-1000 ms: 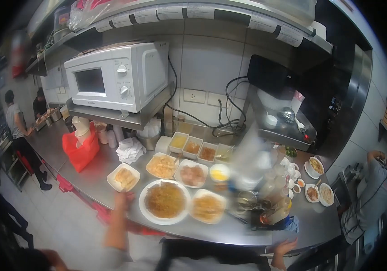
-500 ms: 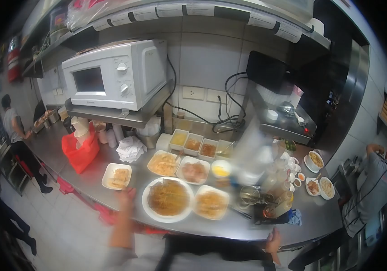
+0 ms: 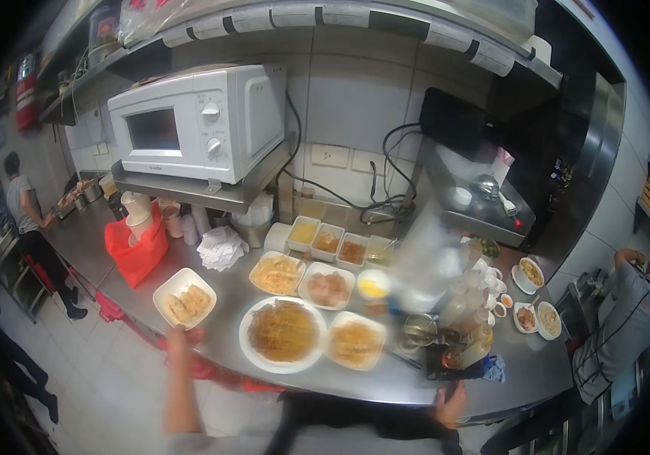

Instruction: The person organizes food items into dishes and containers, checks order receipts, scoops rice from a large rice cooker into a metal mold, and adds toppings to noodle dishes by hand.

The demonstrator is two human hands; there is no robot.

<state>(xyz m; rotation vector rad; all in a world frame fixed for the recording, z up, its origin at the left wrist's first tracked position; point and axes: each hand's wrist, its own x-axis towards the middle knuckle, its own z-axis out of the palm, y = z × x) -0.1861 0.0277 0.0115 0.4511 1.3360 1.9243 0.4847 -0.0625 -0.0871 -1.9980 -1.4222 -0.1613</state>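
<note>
My left hand grips the near rim of a square white bowl with several pale golden rolls in it. The bowl is tilted slightly towards me at the counter's left front. By the front edge, below a black tray, my right hand is curled; whatever is between its fingers is too dark to make out. A round white plate of brown-yellow food lies between my hands. Beside it is a square dish of orange-yellow food. Behind these stand a dish of shredded food and one of pinkish food.
A white microwave sits on a raised shelf. Below it are a red bag with cups and crumpled white paper. Bottles crowd the right side. One person stands far left, another at right.
My left hand has moved left with the bowl, which looks larger and more tilted towards me. My right hand has shifted slightly left along the counter's edge.
</note>
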